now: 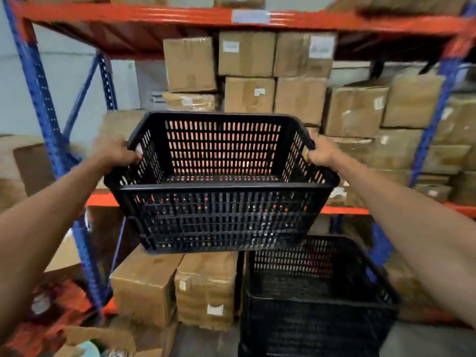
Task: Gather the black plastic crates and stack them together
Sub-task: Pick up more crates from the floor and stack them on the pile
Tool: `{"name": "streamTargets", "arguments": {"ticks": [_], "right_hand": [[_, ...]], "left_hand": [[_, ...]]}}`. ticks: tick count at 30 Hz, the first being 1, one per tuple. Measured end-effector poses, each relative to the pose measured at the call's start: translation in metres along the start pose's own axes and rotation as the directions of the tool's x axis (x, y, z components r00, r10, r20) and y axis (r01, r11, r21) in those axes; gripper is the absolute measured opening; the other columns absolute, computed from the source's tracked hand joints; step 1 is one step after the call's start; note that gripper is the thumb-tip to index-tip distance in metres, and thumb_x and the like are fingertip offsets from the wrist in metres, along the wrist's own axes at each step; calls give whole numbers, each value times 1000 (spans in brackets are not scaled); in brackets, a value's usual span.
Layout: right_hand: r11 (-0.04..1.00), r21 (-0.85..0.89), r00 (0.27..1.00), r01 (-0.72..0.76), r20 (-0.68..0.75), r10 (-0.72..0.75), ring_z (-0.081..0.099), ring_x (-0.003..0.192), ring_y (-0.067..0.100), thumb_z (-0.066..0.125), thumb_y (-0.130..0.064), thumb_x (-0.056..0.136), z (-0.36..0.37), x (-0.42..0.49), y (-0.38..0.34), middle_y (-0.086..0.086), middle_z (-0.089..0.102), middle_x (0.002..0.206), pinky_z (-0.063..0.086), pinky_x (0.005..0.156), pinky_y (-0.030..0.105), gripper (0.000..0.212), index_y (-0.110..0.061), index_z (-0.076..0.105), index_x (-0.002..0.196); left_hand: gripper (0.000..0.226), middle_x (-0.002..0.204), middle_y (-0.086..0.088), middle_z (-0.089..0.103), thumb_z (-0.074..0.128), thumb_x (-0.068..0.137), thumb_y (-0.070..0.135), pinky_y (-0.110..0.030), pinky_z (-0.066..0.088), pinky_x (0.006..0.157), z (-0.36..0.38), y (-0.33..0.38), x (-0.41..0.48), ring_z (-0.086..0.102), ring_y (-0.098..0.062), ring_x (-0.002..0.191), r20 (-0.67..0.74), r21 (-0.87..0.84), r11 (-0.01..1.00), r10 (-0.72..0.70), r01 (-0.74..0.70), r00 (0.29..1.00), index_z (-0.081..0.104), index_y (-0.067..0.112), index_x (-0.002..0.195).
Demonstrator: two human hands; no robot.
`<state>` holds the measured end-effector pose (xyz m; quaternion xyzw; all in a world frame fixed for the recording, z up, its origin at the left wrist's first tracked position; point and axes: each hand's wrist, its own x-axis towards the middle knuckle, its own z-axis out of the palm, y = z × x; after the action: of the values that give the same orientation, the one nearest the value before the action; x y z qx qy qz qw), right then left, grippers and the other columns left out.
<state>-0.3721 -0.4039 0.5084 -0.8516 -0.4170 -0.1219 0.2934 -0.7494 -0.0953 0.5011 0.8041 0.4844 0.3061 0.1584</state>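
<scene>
both arms stretched forward, left hand (pixel 113 153) and right hand (pixel 322 153) gripping opposite rims of black crate (pixel 219 220)

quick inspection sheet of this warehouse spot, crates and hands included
surface: grey floor, only partly in view
job's things: held crate in the air, empty, up and left of the lower crate by the rack; not yet stacked
clutter: blurred red items at lower left, too blurred to identify
grippers: left hand and right hand each grip a side rim of the held crate
cables: nothing seen
surroundings: rack with orange beams and blue uprights, loaded with cardboard boxes
</scene>
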Motion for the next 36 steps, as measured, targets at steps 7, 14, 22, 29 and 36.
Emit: {"name": "streamTargets", "arguments": {"ticks": [7, 14, 22, 29, 36], "right_hand": [[985, -108, 989, -132, 60, 139, 63, 104, 38, 63, 0, 75, -40, -11, 118, 26, 65, 111, 53, 82, 39, 45, -5, 55, 119], [960, -157, 951, -232, 171, 258, 58, 104, 27, 72, -3, 73, -42, -23, 211, 21, 61, 119, 45, 79, 30, 62, 2, 53, 132], [955, -202, 909, -216, 316, 272, 61, 96, 29, 61, 8, 81, -30, -34, 275, 15, 59, 96, 48, 81, 36, 26, -3, 60, 104], [947, -184, 898, -263, 313, 310, 59, 84, 25, 66, 3, 79, -35, -38, 309, 11, 61, 83, 45, 70, 30, 18, -14, 58, 79], [940, -141, 875, -311, 343, 341, 61, 88, 26, 67, 1, 78, -24, -30, 334, 12, 63, 88, 47, 62, 26, 32, -8, 63, 109]], "left_hand": [[31, 93, -31, 66, 70, 80, 13, -39, 53, 75, 98, 93, -17, 67, -43, 97, 148, -62, 994, 103, -95, 984, 66, -12, 97], [11, 78, -21, 65, 68, 84, 5, -37, 54, 63, 160, 158, -36, 63, -32, 68, 352, -49, 998, 48, -33, 935, 66, -5, 81], [14, 70, -16, 57, 60, 90, 5, -32, 44, 59, 220, 179, -55, 53, -28, 60, 553, 86, 996, -58, 13, 831, 57, 2, 77], [19, 66, -10, 58, 61, 91, 9, -31, 45, 52, 249, 202, -58, 55, -23, 57, 532, 62, 998, -61, 33, 844, 55, 0, 75], [15, 70, -11, 61, 69, 84, 10, -29, 47, 48, 271, 217, -66, 58, -23, 58, 466, 104, 994, -73, 28, 882, 61, -3, 87]]}}
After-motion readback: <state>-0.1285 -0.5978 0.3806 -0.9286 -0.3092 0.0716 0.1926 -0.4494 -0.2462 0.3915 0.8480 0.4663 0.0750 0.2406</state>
